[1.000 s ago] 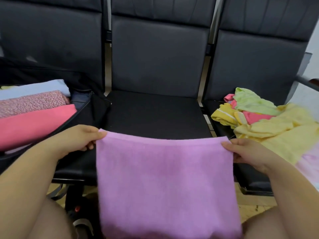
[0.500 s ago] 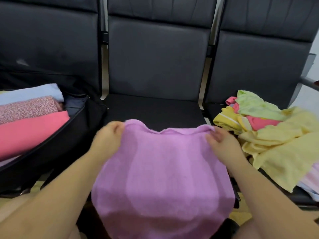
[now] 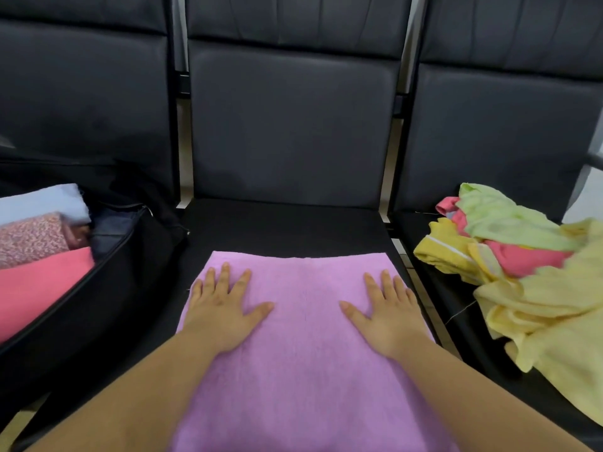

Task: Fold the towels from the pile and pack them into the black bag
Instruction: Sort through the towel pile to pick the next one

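Left hand (image 3: 222, 313) and right hand (image 3: 390, 316): flat, fingers spread, pressing purple towel (image 3: 303, 353), gripping nothing. Towel: soft terry rectangle, long axis near-to-far, far edge straight on the middle black seat (image 3: 284, 225). Black bag (image 3: 107, 282) left, open; crumpled towel pile (image 3: 522, 265) right.

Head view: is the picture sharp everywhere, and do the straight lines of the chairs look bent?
Head view: the purple towel and both flat hands, left and right, are fairly sharp; the towel pile at the right edge is smeared; the chair backs and metal posts lean and bow outward, a wide-angle effect; light is soft, without glare.
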Motion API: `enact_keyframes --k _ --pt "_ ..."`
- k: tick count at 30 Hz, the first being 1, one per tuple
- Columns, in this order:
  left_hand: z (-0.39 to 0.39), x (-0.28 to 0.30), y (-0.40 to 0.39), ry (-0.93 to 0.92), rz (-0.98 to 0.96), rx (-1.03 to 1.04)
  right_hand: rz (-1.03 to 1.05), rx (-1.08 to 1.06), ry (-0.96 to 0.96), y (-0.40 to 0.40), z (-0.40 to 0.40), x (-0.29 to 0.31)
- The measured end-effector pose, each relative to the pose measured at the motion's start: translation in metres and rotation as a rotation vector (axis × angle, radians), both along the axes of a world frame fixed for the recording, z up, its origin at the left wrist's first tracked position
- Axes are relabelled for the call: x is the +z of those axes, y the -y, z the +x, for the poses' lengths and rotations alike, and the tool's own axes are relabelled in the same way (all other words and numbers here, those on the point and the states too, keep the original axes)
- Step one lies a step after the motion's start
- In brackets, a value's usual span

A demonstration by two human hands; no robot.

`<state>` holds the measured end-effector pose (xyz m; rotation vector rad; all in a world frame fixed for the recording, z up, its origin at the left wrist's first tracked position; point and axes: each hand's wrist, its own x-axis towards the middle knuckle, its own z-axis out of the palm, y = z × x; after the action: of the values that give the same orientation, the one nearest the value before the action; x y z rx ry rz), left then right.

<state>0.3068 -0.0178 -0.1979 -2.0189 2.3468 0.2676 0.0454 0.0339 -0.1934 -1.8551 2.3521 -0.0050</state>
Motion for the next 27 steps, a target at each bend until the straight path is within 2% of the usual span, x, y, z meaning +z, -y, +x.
enact_keyframes --k 21,23,26,27 --pt "-0.031 -0.007 0.162 -0.037 -0.087 -0.068 -0.124 -0.081 -0.059 0.152 -0.026 -0.009" --pt "-0.031 -0.011 0.169 -0.114 -0.235 -0.052 -0.233 -0.089 -0.044 0.158 -0.026 -0.011" --pt "-0.032 -0.013 0.171 -0.245 -0.661 -0.008 -0.579 -0.055 -0.055 0.159 -0.023 -0.013" --pt "-0.032 -0.01 0.17 -0.255 -0.624 0.01 -0.554 -0.047 -0.034 0.159 -0.023 -0.01"
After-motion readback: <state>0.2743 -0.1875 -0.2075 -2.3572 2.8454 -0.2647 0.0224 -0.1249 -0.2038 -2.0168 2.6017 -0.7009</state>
